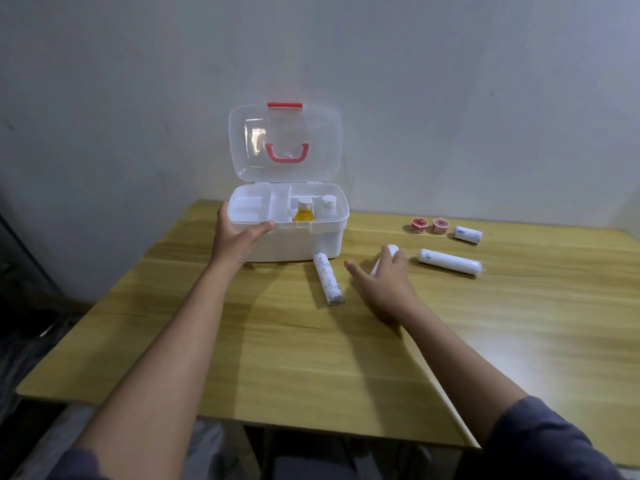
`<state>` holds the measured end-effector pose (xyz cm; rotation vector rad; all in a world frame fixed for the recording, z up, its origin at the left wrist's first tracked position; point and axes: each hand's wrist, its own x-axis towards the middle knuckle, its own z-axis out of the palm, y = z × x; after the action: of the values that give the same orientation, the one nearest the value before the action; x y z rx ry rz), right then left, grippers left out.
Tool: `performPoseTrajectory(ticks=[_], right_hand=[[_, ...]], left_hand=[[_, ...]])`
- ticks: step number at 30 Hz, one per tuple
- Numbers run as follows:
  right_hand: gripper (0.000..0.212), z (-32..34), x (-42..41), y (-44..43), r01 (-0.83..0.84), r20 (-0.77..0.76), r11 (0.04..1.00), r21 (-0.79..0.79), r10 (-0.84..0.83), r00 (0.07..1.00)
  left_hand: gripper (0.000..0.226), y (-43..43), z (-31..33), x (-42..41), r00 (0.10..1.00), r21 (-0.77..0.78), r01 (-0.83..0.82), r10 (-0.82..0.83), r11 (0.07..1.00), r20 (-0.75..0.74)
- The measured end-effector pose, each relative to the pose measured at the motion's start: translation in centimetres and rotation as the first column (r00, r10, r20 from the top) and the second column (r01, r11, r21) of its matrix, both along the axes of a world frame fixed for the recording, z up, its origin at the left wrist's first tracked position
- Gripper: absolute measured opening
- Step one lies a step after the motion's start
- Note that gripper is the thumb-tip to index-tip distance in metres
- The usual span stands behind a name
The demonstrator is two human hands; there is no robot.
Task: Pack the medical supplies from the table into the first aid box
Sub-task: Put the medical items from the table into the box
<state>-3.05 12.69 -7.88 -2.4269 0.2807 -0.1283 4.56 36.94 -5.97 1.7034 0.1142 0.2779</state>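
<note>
The white first aid box (304,242) stands open at the back of the wooden table, its clear lid (284,143) upright with a red handle. Inside at the right stand a yellow bottle (304,211) and a white bottle (328,205). My left hand (235,237) holds the box's front left rim, thumb along the edge. My right hand (384,282) lies over a white roll (390,251), fingers around it, thumb spread. Another white roll (328,284) lies in front of the box. A long roll (449,260), a short roll (467,234) and two red tape rolls (429,225) lie further right.
A white tray insert (252,206) with compartments fills the box's left side. The table (311,358) stands against a pale wall, with its front edge near me and a dark floor to the left.
</note>
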Motion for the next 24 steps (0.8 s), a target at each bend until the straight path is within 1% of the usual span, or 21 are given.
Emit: performPoseTrajectory(ticks=[2, 5, 9, 12, 15, 17, 19, 21, 24], right_hand=[[0.091, -0.5, -0.5, 0.8, -0.053, 0.016, 0.998, -0.046, 0.054, 0.998], [0.091, -1.2, -1.4, 2.1, -0.131, 0.041, 0.989, -0.061, 0.134, 0.99], [0.086, -1.4, -2.3, 4.0, -0.158, 0.105, 0.983, -0.095, 0.168, 0.98], [0.069, -1.2, -1.9, 5.4, -0.155, 0.131, 0.98, -0.127, 0.171, 0.977], [0.044, -1.0, -1.4, 5.9, -0.173, 0.165, 0.985, -0.03, 0.175, 0.971], [0.034, -0.6, -1.4, 5.4, -0.2, 0.179, 0.98, -0.002, 0.197, 0.964], [0.031, -0.5, -1.4, 4.4, -0.209, 0.187, 0.976, -0.064, 0.217, 0.958], [0.033, -0.4, -1.2, 3.4, -0.198, 0.161, 0.971, -0.131, 0.218, 0.962], [0.04, -0.2, -0.6, 2.2, -0.19, 0.028, 0.946, -0.261, 0.204, 0.979]], left_hand=[[0.119, -0.1, 0.1, -0.2, 1.0, 0.006, 0.004, -0.004, 1.0, -0.002], [0.112, -0.3, 0.0, -0.4, 1.0, 0.011, -0.015, 0.015, 1.0, 0.006], [0.109, -0.5, -0.3, -0.4, 0.999, 0.025, -0.034, 0.033, 0.999, 0.009], [0.11, -0.5, -0.2, -0.5, 0.999, 0.021, -0.034, 0.034, 0.999, 0.005], [0.107, -0.5, -0.1, -0.6, 0.999, 0.018, -0.034, 0.033, 0.999, 0.016], [0.104, -0.6, -0.1, -0.7, 0.999, 0.016, -0.032, 0.032, 0.999, 0.024], [0.102, -0.7, 0.0, -0.9, 0.999, 0.002, -0.025, 0.025, 1.0, 0.046], [0.101, -0.8, 0.1, -1.0, 0.998, -0.009, -0.027, 0.027, 1.0, 0.052], [0.096, -0.8, 0.0, -1.0, 0.998, -0.015, -0.027, 0.028, 1.0, 0.052]])
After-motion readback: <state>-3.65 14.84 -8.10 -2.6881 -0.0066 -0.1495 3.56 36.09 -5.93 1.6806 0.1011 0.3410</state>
